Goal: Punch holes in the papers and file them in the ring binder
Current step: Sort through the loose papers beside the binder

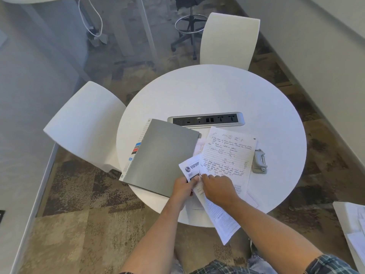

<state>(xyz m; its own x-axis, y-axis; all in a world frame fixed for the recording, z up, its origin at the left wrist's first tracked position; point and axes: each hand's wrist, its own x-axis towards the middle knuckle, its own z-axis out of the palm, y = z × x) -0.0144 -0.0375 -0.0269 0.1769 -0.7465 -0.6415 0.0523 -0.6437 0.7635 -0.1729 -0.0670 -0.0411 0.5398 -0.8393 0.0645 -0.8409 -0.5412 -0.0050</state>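
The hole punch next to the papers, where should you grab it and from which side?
Probably grip the hole punch across its grey body, coming down from above with the right hand. It lies flat on the table just right of the handwritten sheet, and its top and right side are uncovered, so that way in looks open.

round white table (217, 91) | socket strip (205, 120) at centre | two white chairs (83, 123) (230, 38) | patterned carpet (83, 204)
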